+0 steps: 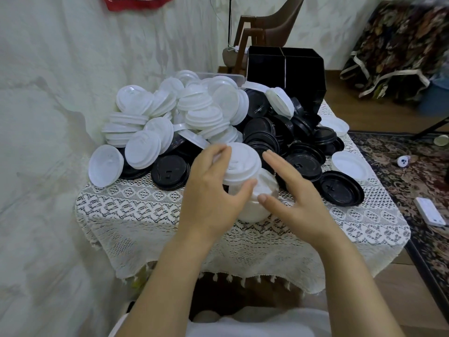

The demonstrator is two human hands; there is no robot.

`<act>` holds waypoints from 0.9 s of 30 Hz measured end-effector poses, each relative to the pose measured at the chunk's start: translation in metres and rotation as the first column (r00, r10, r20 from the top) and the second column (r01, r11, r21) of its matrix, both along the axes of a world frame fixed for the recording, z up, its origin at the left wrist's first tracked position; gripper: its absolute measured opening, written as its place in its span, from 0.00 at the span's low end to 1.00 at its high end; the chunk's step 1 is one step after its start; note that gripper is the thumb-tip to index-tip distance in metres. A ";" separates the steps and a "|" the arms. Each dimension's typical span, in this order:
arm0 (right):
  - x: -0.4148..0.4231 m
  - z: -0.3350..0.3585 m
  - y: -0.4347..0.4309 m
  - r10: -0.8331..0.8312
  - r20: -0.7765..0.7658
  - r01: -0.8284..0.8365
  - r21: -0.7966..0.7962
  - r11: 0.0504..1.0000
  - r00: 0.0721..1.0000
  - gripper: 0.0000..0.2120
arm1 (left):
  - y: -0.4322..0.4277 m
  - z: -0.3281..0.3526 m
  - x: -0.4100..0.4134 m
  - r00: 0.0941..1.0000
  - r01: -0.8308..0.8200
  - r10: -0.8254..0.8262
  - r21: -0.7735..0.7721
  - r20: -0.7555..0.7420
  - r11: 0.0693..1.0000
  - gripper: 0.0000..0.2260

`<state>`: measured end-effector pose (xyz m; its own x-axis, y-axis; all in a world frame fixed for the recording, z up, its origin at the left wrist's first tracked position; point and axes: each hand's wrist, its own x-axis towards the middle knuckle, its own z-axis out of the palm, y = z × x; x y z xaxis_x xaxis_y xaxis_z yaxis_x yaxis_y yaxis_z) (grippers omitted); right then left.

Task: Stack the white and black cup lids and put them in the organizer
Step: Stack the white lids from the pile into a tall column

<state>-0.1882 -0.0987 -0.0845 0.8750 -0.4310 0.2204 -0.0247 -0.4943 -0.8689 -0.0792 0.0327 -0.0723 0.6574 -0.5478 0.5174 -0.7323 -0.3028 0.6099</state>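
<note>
White lid stack [243, 166] sat gripped in your left hand [209, 190], right hand [294, 190] fingers open; most loose lids [201, 110] lay unstacked.

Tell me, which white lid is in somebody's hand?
The white lid at the front, topping a stack: the left hand grips it. Those heaped behind lie in no hand.
</note>
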 end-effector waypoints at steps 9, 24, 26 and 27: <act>-0.003 0.004 -0.001 -0.043 0.031 0.041 0.052 0.998 0.999 0.34 | -0.008 -0.003 -0.012 0.996 0.081 -0.080 0.060 -0.026 0.995 0.29; -0.007 0.001 -0.004 -0.106 -0.064 0.104 -0.040 0.994 0.992 0.39 | 0.009 -0.001 0.003 0.947 0.260 -0.238 0.080 -0.218 0.962 0.20; -0.007 0.000 -0.005 -0.106 -0.094 0.100 -0.066 0.993 0.990 0.38 | 0.009 -0.002 0.004 0.941 0.269 -0.242 0.088 -0.236 0.959 0.19; -0.007 0.000 -0.005 -0.109 -0.106 0.102 -0.072 0.992 0.988 0.38 | 0.009 -0.002 0.004 0.938 0.273 -0.244 0.092 -0.245 0.958 0.19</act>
